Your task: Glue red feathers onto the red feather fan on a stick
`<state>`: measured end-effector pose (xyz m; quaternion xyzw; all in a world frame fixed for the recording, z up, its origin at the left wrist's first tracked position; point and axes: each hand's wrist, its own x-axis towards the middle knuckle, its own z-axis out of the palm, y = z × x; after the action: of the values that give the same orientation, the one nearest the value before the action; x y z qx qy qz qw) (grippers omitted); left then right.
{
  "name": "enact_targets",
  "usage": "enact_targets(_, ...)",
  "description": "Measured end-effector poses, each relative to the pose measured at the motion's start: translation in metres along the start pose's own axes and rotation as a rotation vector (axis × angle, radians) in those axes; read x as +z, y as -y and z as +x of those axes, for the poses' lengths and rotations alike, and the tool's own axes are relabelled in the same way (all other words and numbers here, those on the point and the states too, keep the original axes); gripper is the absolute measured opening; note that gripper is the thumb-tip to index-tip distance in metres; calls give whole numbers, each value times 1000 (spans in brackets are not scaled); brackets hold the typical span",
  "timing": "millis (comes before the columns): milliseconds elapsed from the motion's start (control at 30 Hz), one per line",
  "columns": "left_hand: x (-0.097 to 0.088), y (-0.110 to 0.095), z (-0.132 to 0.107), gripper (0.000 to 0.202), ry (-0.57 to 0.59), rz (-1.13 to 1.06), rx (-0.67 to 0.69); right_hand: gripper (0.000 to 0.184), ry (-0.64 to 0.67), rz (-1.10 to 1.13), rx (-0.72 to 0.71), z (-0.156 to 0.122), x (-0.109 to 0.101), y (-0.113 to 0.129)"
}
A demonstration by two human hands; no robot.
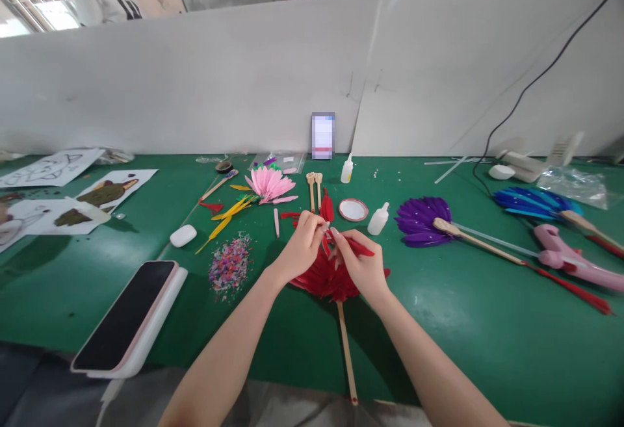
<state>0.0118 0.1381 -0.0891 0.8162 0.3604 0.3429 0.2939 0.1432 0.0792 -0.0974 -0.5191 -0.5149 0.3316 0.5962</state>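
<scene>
Above a red feather fan [336,282], my left hand [305,242] and my right hand [359,264] meet fingertip to fingertip. A loose red feather [361,245] sticks out from the fingers of my right hand, which are closed on it. My left thumb and forefinger pinch together; what lies between them is too small to make out. The fan's wooden handle [345,346] points toward me on the green table [419,342], and my hands cover part of its feathers. More red feathers [326,207] lie just beyond my fingers.
Glue bottles [378,219] and a round lid [353,210] stand beyond my right hand. Rightward lie a purple fan [424,222], a blue fan [536,203] and a pink glue gun [575,261]. Leftward are colourful bits [230,266], pink feathers [271,184] and a phone [129,316].
</scene>
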Motion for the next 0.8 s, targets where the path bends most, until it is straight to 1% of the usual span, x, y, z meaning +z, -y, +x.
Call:
enact_targets(400, 1, 1, -3, 11, 29, 109, 67, 23, 3, 7, 10, -1, 1, 1)
enact_targets(633, 1, -1, -3, 12, 56, 82, 41, 22, -1, -7, -11, -1, -1, 1)
enact_targets(800, 1, -2, -3, 15, 46, 69, 20, 24, -11, -36, -26, -1, -1, 2)
